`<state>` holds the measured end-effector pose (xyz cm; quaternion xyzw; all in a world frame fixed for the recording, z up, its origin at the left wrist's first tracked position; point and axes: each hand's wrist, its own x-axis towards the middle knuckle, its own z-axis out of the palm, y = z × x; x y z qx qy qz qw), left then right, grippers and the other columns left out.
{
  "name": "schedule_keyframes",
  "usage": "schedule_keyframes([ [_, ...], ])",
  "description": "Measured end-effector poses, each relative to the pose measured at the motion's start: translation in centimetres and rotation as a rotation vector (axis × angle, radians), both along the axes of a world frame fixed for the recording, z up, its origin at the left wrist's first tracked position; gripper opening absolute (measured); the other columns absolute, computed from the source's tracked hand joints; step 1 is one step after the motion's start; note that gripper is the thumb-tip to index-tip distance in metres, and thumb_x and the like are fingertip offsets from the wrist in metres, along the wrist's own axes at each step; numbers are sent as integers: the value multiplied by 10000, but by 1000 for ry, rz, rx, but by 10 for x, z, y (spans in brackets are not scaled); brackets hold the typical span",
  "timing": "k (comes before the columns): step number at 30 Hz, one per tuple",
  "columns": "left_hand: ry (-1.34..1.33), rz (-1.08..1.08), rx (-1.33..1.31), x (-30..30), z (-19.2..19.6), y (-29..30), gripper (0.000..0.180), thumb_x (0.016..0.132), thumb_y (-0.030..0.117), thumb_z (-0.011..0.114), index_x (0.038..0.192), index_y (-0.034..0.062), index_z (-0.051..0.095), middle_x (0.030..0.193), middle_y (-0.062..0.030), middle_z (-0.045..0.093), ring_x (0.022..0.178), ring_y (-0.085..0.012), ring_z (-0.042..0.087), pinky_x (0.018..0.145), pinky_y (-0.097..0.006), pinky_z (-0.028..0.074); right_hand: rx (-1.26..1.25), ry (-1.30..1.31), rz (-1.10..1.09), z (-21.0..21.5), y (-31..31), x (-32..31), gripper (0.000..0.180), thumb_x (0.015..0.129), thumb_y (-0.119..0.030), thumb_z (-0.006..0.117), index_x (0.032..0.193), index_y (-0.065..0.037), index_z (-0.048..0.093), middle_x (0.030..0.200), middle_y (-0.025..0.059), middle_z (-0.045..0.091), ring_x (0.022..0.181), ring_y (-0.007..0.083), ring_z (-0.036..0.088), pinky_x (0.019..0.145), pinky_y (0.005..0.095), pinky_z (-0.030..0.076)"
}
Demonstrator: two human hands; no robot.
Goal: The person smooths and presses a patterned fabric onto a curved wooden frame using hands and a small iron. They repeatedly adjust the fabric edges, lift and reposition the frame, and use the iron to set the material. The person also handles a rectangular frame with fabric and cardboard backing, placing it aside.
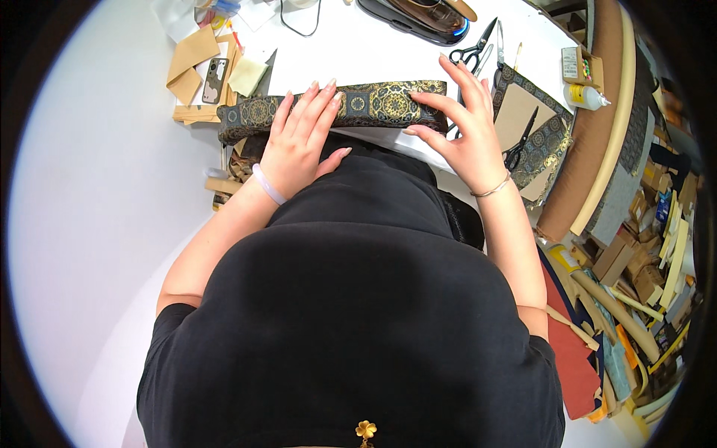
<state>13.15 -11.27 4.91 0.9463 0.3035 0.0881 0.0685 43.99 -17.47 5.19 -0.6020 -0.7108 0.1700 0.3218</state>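
Strip (392, 102) of dark and gold brocade is stretched crosswise along the near edge of the white table (321, 63), directly in front of the body, with both hands set at it. Its middle-left part is covered by the left hand (300, 142): the four fingers are laid flat across its top, straight and close together, while the thumb is held out to the side, nearer the body. Nothing is seen to be gripped there.

At the strip's right end the right hand (470, 123) is held wide. The index fingertip is set against the top of the strip, the thumb is pointed at its near edge, and the other fingers are raised clear. Whether the thumb is touching cannot be told.

Beyond the right hand, scissors (489, 37) are laid on the table, and a backed brocade panel (553, 110) is placed to the right, with black shears (525, 138) resting on it. Farther right, a bottle (585, 97) is seen beside a small box (576, 66). To the left, a phone (214, 80) is surrounded by brown paper (193, 54).
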Motion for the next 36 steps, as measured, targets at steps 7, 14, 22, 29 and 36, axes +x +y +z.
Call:
schedule_keyframes([
  [7, 7, 32, -22, 0, 0, -2, 833, 873, 400, 793, 1552, 36, 474, 1666, -121, 417, 1541, -291, 394, 1277, -501, 236, -104, 109, 49, -7, 10, 12, 483, 742, -274, 941, 1193, -190, 791, 1616, 104, 489, 1477, 348, 458, 1205, 497, 388],
  [14, -11, 27, -46, 0, 2, -2, 833, 879, 375, 792, 1563, 40, 457, 1663, -127, 418, 1539, -306, 395, 1271, -505, 246, -208, 217, 66, -10, 13, 18, 472, 733, -283, 954, 1173, -229, 790, 1597, 101, 504, 1517, 385, 405, 1233, 540, 335],
  [22, -26, 51, -59, 2, 4, -2, 825, 873, 378, 795, 1561, 58, 470, 1666, -105, 419, 1540, -282, 397, 1275, -488, 245, -223, 242, 27, -18, 8, 20, 469, 735, -197, 941, 1177, -206, 783, 1568, 102, 532, 1502, 364, 425, 1207, 497, 397],
  [29, -27, -33, -106, 12, 10, 5, 800, 886, 351, 796, 1551, 49, 470, 1655, -123, 431, 1540, -310, 396, 1273, -502, 244, -211, 321, -10, -21, -5, 29, 441, 767, -52, 877, 1187, -132, 766, 1542, 123, 552, 1448, 315, 516, 1196, 466, 426],
  [36, -237, 264, 114, -12, -8, 28, 678, 961, 229, 712, 1553, 40, 441, 1628, -201, 437, 1534, -356, 387, 1272, -551, 213, -270, 447, -120, -27, -29, 40, 486, 776, -60, 875, 1240, -134, 751, 1462, 112, 629, 1389, 302, 579, 1168, 432, 464],
])
